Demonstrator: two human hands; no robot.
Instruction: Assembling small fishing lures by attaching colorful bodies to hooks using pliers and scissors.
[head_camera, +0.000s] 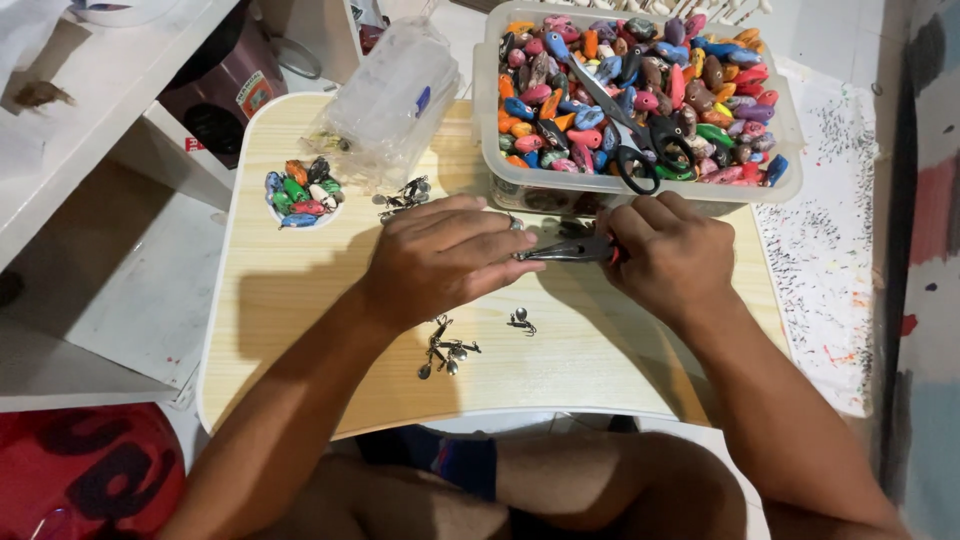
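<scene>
Head view showed, at frame centre, the right hand (672, 252) clenched around dark metal pliers (572, 250), whose tip met a small metal piece pinched in the left hand (440, 255); a steady, square squeeze seemed wise.

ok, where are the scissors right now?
In the head view, the black-handled scissors lie on the coloured pieces in the clear plastic tub, upper right, just beyond the right hand.
</scene>
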